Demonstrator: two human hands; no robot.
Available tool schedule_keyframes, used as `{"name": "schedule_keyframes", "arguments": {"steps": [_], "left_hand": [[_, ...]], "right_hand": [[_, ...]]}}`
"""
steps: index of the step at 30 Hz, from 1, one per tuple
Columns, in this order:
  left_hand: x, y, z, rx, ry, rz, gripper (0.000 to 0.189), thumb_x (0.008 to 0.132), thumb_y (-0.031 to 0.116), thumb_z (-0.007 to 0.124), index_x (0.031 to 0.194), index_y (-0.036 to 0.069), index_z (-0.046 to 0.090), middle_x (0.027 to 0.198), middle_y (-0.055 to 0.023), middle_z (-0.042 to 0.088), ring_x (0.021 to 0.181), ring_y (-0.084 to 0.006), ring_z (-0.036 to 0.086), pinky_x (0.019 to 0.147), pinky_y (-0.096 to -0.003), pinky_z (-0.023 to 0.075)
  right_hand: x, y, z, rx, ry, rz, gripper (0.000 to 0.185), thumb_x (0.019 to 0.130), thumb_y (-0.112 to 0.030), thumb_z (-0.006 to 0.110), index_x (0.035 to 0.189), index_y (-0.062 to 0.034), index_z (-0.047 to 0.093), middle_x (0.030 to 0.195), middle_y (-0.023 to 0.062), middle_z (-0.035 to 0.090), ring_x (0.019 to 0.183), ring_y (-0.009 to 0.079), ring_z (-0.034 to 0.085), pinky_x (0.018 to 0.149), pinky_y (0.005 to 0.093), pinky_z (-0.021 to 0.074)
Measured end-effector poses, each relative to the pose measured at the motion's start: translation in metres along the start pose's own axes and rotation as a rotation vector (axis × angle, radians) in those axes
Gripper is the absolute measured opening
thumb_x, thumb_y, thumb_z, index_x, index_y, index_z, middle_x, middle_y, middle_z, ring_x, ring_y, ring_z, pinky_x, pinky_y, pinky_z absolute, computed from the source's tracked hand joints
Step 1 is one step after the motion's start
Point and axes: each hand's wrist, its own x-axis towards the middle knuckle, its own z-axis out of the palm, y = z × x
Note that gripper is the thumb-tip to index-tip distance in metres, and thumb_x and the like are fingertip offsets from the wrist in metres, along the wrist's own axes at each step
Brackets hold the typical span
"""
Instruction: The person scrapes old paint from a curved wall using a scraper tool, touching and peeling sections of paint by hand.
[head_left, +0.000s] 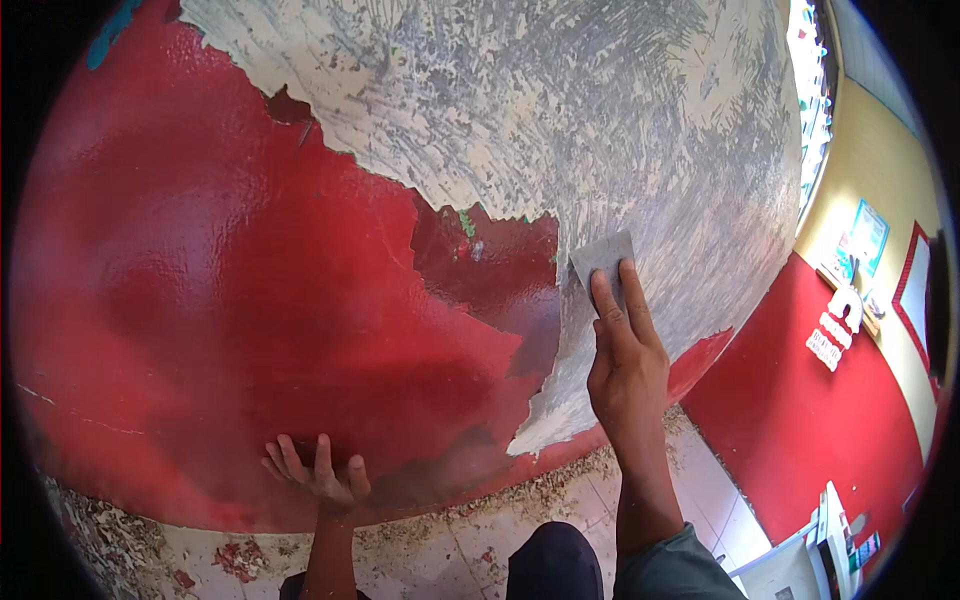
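A wall fills the view before me, with glossy red paint (180, 300) at the left and a scraped, whitish-grey area (465, 112) at the top and right. Between them, darker red patches (495, 262) show along a jagged edge. My right hand (630, 352) presses a small grey sheet, apparently sandpaper (609, 259), flat against the scraped area, two fingers spread over it. Lower left, my left hand (322, 476) is empty, fingers apart, at the red paint near the wall's foot.
Paint flakes (240, 559) litter the tiled floor (427, 551) along the wall. My knee (555, 562) is below. On the right stand a red and cream side wall (810, 405) with hangings, a bright window (814, 112) and a pale piece of furniture (787, 566).
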Motion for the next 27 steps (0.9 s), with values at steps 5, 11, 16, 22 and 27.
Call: {"name": "schedule_keyframes", "arguments": {"steps": [5,11,16,22,27], "left_hand": [[0.0,0.0,0.005,-0.013,0.052,-0.016,0.051,0.089,0.046,0.046,0.129,0.015,0.051,0.147,-0.0203,0.027,0.14,-0.0371,0.016,0.112,-0.0574,0.0066],[0.003,0.0,0.002,-0.015,0.074,-0.012,0.049,0.089,0.046,0.045,0.126,0.015,0.053,0.146,-0.0199,0.028,0.14,-0.0355,0.018,0.112,-0.0559,0.008],[0.01,0.005,-0.003,0.04,0.039,0.016,0.047,0.093,0.042,0.042,0.126,0.01,0.05,0.146,-0.021,0.027,0.138,-0.0394,0.018,0.11,-0.0591,0.0134],[0.009,0.001,0.001,0.041,0.043,0.028,0.047,0.093,0.043,0.04,0.127,0.011,0.049,0.146,-0.0201,0.028,0.139,-0.0389,0.018,0.11,-0.0595,0.0141],[0.003,-0.001,-0.003,0.014,0.041,0.005,0.049,0.091,0.047,0.043,0.128,0.017,0.051,0.147,-0.0181,0.027,0.14,-0.0354,0.016,0.112,-0.0572,0.0077]], "right_hand": [[-0.002,0.004,0.013,0.018,0.099,-0.072,0.049,0.084,0.001,0.056,0.13,-0.0175,0.055,0.14,0.0158,0.043,0.099,0.0352,0.061,0.079,0.0378,0.0509],[-0.003,-0.009,-0.002,0.056,-0.004,0.018,0.044,0.089,0.004,0.048,0.128,-0.0132,0.056,0.14,0.0182,0.042,0.12,0.0357,0.051,0.09,0.0367,0.0488],[0.005,-0.005,-0.001,0.001,0.045,-0.04,0.047,0.085,0.002,0.055,0.129,-0.0152,0.055,0.138,0.0187,0.045,0.103,0.0365,0.06,0.081,0.0379,0.0507],[0.003,-0.005,0.003,-0.02,0.03,-0.036,0.047,0.085,0.003,0.053,0.129,-0.0145,0.055,0.14,0.0183,0.042,0.105,0.0369,0.059,0.082,0.0396,0.0505],[0.005,-0.005,0.002,0.006,0.06,-0.059,0.048,0.085,0.001,0.054,0.13,-0.0161,0.054,0.14,0.0174,0.043,0.104,0.0372,0.059,0.082,0.0395,0.0505]]}}
